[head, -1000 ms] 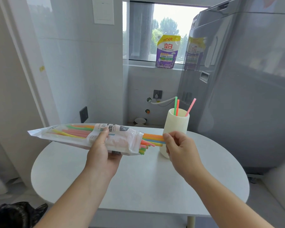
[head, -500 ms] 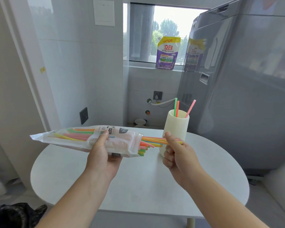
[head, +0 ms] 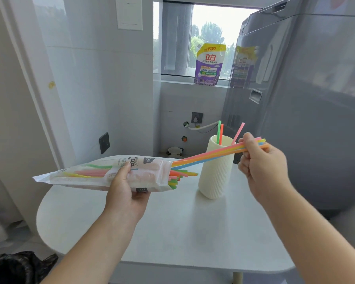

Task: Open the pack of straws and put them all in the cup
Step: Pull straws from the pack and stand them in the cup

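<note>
Above the table (head: 172, 238), just in front of the ribbed cup (head: 215, 175), a bundle (head: 209, 154) of about four straws spans the gap between my hands. Its long axis rises from lower left to upper right. The near ends lie inside the open mouth of the pack (head: 90, 175). The far ends are pinched in my right hand (head: 262, 162), thumb on top and fingers curled beneath, with short tips projecting past the grip. The bundle crosses the cup just below its rim, so the cup's mouth lies to the left of my gripping fingers, and the right hand is the nearer of the two to it. My left hand (head: 127, 193) grips the pack from underneath with the thumb wrapped over its top face, holding it roughly level with its mouth pointing right. From that mouth more straws (head: 180, 177) jut out. Three straws (head: 220, 132) stand in the cup already. As I judge it, the bundle must first clear the pack along its own axis, then swing upright before it can drop into the cup.
</note>
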